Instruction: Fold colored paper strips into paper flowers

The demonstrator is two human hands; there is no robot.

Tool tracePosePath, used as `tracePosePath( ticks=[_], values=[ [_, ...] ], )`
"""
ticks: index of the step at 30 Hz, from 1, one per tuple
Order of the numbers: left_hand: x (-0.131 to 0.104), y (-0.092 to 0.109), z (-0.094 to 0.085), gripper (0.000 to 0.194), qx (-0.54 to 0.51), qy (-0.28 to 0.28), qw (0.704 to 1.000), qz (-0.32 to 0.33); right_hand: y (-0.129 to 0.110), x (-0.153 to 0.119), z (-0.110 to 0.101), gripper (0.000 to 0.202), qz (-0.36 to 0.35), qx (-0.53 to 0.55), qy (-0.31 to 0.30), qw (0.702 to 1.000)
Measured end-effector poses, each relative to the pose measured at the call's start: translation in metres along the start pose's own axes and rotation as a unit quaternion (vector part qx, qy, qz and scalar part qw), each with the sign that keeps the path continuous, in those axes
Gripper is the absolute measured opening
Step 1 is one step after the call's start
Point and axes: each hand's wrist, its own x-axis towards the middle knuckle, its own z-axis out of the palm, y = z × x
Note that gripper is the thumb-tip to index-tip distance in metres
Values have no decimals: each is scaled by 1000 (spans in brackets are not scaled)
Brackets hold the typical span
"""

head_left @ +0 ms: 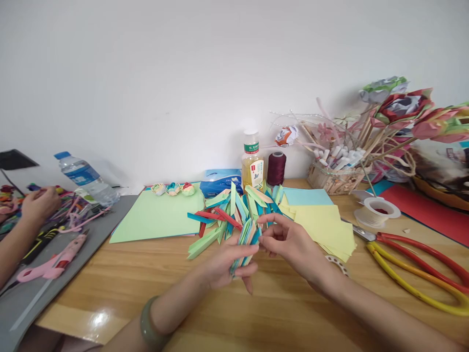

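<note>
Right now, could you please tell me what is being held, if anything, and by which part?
The left hand grips a stack of folded paper strips around its lower half; the right hand is at its upper edge.

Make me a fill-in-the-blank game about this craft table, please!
1. The left hand grips a stack of folded ____.
2. The glue gun is ____.
3. There are ____ small paper balls on the green sheet.
4. The lying water bottle has a ____ cap.

Missing words: paper; pink; three; blue.
</note>
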Motion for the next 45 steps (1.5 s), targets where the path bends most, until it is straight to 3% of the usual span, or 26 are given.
tracePosePath(
  ticks=[3, 7, 10, 14, 18, 23, 25, 29, 31, 34, 38, 40, 42, 43, 45],
  values=[
    [2, 0, 0, 17, -19, 18, 1000, -3, 3, -1, -1, 21, -53, -29, -8, 998],
    [4, 2, -2, 18, -38, 1, 999, -4, 3, -3, -4, 11, -97, -76, -59, 991],
    [3, 1, -7, 19, -37, -25, 998, -35, -1, -3, -9, 10, -144, -173, -80, 971],
    [4, -7, -19, 38, -18, -91, 990, -106, -5, -1, -18, 11, -224, -313, -103, 917],
    [8, -14, -26, 49, -22, -161, 979, -120, -7, -1, -25, 15, -249, -412, -125, 868],
    [6, -4, -20, 43, -23, -219, 968, -119, -2, -4, -26, 11, -322, -477, -46, 817],
    [5, 0, -17, 40, -18, -224, 966, -129, -1, -3, -25, 19, -381, -486, -31, 786],
    [3, 2, -14, 21, 24, -221, 959, -178, -2, -3, -18, 35, -484, -540, -114, 679],
    [3, 1, -13, 13, 39, -214, 960, -178, -1, -5, -14, 35, -485, -555, -137, 662],
    [3, 0, -10, 7, 30, -207, 964, -162, 2, -12, -11, 35, -472, -566, -133, 662],
    [1, 2, -6, 26, 8, -193, 973, -125, 2, -24, -16, 32, -431, -554, -129, 700],
    [-3, 4, -1, 36, 43, -139, 986, -85, 2, -31, -21, 35, -403, -534, -112, 734],
    [-10, 5, 5, 42, 158, -48, 986, -16, 5, -37, -27, 40, -379, -514, -83, 765],
    [-15, 4, 9, 42, 248, 15, 968, 38, 9, -40, -30, 41, -366, -508, -69, 777],
    [-23, -2, 16, 40, 454, 117, 871, 146, 19, -44, -35, 43, -340, -509, -51, 789]
  ],
)
